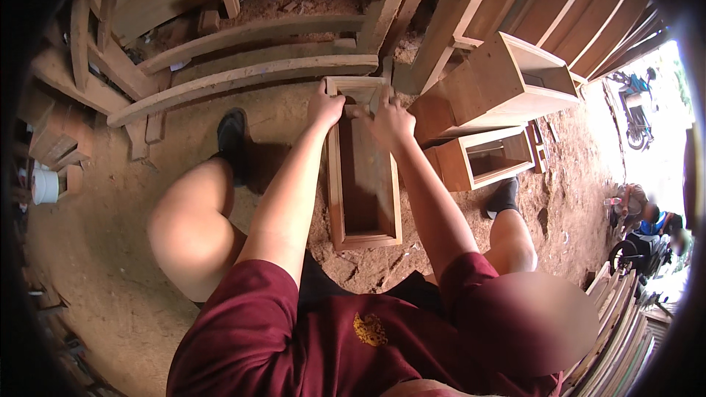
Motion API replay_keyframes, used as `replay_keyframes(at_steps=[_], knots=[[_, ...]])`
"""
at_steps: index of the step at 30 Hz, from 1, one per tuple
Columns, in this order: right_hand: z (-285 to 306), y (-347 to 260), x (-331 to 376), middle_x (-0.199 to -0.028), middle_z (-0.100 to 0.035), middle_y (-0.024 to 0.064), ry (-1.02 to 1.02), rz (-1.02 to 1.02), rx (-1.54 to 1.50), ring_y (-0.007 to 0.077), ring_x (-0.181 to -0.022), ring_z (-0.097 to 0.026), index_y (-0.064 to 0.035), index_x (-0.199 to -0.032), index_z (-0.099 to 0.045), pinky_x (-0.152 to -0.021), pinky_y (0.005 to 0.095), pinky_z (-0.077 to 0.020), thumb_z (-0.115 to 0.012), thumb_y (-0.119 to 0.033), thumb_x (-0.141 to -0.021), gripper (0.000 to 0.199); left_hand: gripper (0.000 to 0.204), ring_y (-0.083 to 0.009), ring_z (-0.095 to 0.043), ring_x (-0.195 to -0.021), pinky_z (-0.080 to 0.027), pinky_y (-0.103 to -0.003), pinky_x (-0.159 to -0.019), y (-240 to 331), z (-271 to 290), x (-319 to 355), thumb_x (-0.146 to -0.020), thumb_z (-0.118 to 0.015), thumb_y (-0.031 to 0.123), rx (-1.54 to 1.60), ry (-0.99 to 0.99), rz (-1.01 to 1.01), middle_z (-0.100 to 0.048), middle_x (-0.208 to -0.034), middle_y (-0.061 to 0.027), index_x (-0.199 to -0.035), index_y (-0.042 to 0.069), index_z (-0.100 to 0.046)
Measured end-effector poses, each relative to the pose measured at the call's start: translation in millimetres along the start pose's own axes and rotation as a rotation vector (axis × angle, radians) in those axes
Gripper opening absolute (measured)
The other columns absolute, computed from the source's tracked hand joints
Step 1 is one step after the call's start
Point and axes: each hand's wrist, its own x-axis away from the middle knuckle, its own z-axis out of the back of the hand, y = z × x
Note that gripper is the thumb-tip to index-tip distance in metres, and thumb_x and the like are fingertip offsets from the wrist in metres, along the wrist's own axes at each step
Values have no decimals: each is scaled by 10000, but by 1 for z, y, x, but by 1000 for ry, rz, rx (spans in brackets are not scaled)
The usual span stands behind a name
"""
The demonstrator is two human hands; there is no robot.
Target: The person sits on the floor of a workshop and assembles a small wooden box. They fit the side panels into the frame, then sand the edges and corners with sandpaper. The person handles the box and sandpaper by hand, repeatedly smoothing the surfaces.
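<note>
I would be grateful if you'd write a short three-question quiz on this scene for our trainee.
1. True or false: the left hand and the right hand are both at the far end of the long box.
2. Multiple choice: what colour is the shirt? A) green B) maroon C) white
3. Fill in the missing word: from the person's view, the short box near the right shoe lies to the ____ of the long box.

Key: 1. True; 2. B; 3. right
</note>
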Motion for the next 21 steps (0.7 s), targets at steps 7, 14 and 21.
replay_keyframes(at_steps=[7,14,21], knots=[[2,7,-12,-1271,-609,299,-62,2,-77,377,-1115,-667,40,-1563,-193,-880,446,-565,-575,-739,-851,1122,676,-388,-667,-1090,-532,-439,-921,3,7,0,-789,-639,174,59,-22,-36,-686,-1193,-237,-1441,67,-492],[-11,15,14,-1352,-537,318,-22,13,-193,406,-1147,-641,-6,-1588,-145,-871,461,-564,-590,-728,-849,1124,690,-389,-670,-1073,-530,-441,-921,-8,-1,-2,-778,-646,190,3,10,-18,-693,-1160,-239,-1441,86,-489],[2,6,-28,-1397,-506,297,-1,10,-186,418,-1165,-628,-39,-1601,-136,-883,477,-561,-547,-746,-864,1100,652,-371,-675,-1078,-530,-426,-929,-2,3,-10,-785,-641,172,57,30,-104,-692,-1183,-224,-1418,74,-517]])
